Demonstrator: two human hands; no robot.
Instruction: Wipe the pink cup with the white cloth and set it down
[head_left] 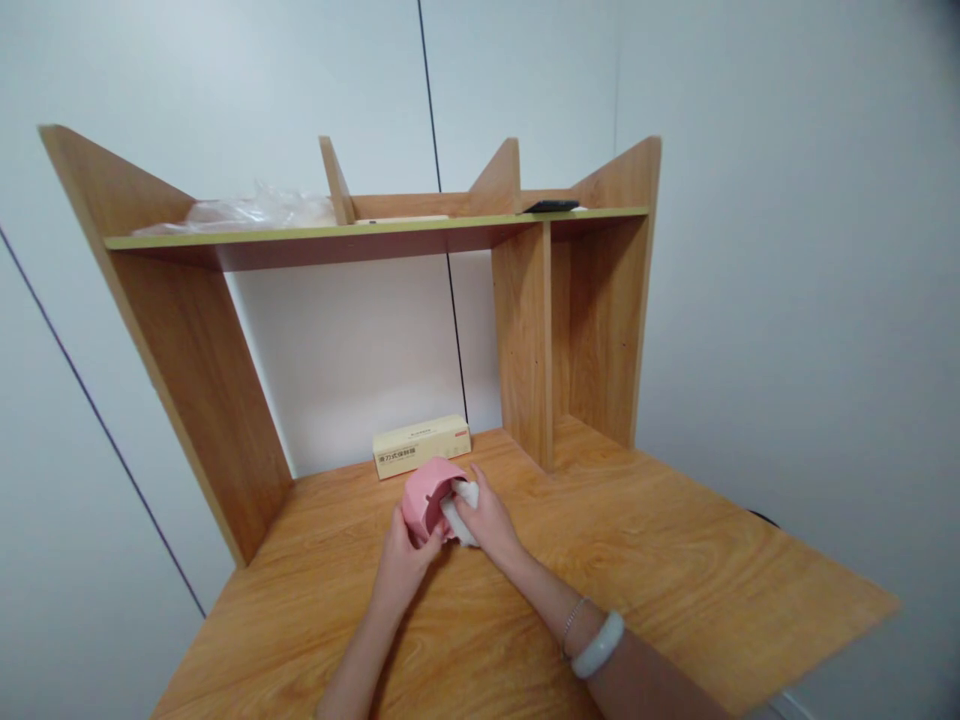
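A pink faceted, hollow container [424, 487] is held tilted above the desk, its opening turned toward the right. My left hand [407, 553] grips its lower left side, with the thumb at the rim. My right hand [486, 515] is closed on a white tissue or cloth [461, 515] at the container's opening. Part of the white piece reaches the opening; the fingertips inside are partly hidden. Just behind the container lies a long cream-coloured box [421, 446] with printed lettering.
The wooden desk [645, 580] carries a shelf unit [525, 340] with upright dividers. On its upper shelf lie clear plastic wrapping [259, 210], a flat white item [401, 218] and a flat black item [553, 206]. The desk's right edge slants toward the front.
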